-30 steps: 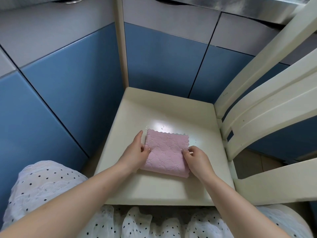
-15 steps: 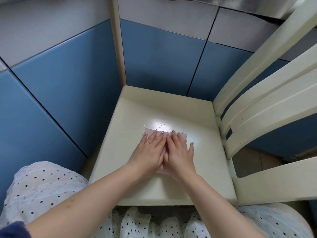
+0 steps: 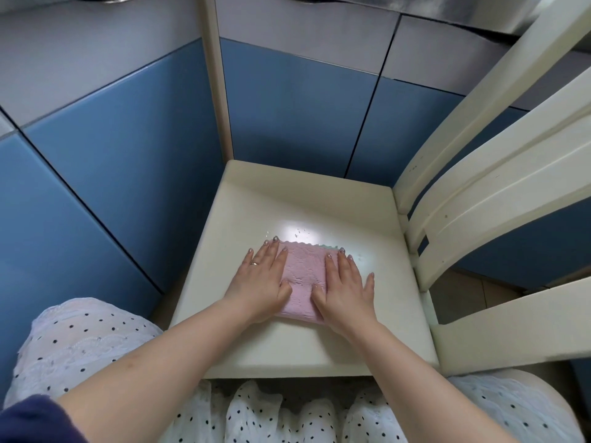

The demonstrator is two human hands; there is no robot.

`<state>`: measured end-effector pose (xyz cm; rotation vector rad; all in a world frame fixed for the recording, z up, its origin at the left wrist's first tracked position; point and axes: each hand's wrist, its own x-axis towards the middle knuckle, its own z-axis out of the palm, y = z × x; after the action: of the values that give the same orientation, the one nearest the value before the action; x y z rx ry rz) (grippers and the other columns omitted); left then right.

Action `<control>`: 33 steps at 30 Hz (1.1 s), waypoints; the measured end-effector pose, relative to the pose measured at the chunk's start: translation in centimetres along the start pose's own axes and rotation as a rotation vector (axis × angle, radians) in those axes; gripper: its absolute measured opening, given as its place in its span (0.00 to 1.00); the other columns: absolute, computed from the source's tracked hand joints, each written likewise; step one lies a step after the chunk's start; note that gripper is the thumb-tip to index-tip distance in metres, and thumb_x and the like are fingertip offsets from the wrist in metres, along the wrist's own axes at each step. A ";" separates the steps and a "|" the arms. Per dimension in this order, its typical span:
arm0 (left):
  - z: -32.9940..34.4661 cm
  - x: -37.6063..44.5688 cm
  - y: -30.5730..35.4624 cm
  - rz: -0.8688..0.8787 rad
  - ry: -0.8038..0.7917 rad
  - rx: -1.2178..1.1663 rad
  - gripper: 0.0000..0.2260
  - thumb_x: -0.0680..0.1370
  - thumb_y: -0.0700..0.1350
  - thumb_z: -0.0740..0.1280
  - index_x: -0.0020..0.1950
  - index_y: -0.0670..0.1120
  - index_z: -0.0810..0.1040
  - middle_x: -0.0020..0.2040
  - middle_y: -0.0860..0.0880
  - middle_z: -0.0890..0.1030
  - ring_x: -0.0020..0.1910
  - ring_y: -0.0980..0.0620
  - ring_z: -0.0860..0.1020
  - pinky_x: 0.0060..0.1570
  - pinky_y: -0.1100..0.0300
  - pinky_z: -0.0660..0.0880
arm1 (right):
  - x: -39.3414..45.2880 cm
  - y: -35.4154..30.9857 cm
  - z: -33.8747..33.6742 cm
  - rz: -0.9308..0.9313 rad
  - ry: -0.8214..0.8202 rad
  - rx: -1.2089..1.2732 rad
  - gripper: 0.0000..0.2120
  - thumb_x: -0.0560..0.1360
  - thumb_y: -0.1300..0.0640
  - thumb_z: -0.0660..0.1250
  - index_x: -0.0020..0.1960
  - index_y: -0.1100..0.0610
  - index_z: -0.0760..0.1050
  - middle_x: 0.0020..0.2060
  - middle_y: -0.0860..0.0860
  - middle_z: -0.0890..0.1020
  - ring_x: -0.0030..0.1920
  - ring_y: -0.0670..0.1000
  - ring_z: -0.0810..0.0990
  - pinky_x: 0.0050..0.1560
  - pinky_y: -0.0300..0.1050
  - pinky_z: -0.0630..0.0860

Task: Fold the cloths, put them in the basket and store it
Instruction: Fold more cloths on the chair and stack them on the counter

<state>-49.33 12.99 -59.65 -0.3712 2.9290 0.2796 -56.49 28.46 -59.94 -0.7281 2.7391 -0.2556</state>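
Both hands have slid apart since half a second ago: left hand (image 3: 260, 281) and right hand (image 3: 345, 290) press flat, fingers straight, on the folded pink cloth (image 3: 303, 276) on the chair seat (image 3: 256, 343). No writing is readable.

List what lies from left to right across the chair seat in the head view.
Blue cabinet doors → left hand → pink cloth → right hand → chair back slats.

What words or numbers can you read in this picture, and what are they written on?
None: no readable words, numbers, labels or signs anywhere.
Pink cloth: only a woven pattern, no tag showing.
Chair seat: plain cream, only a bright glare spot.
Blue cabinet doors: plain, no markings.
Both hands, left hand and right hand, press flat on the cloth and hide part of it.
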 end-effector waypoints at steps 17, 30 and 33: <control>-2.4 -2.2 -0.5 -0.236 0.147 -0.750 0.18 0.78 0.42 0.64 0.68 0.47 0.72 0.62 0.52 0.72 0.63 0.56 0.69 0.60 0.69 0.61 | -0.3 0.6 -2.7 0.184 0.085 1.035 0.15 0.74 0.62 0.67 0.59 0.50 0.74 0.54 0.44 0.78 0.57 0.47 0.76 0.55 0.39 0.70; -12.9 -4.0 -2.5 -0.704 0.025 -1.432 0.19 0.76 0.29 0.61 0.50 0.53 0.80 0.53 0.48 0.82 0.52 0.50 0.80 0.56 0.54 0.77 | 1.6 -4.7 -12.5 0.484 -0.369 1.560 0.10 0.77 0.66 0.62 0.53 0.55 0.78 0.43 0.50 0.81 0.31 0.42 0.78 0.28 0.35 0.73; -17.5 -6.6 -3.0 -0.733 0.084 -1.457 0.18 0.76 0.30 0.61 0.53 0.52 0.79 0.53 0.50 0.82 0.52 0.52 0.81 0.52 0.56 0.79 | 0.6 -7.5 -17.2 0.442 -0.445 1.546 0.09 0.77 0.66 0.63 0.52 0.56 0.78 0.40 0.50 0.80 0.29 0.43 0.76 0.25 0.34 0.70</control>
<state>-44.88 7.97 -41.89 -1.4952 1.8390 2.1439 -59.19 23.37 -42.12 0.2455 1.4628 -1.5482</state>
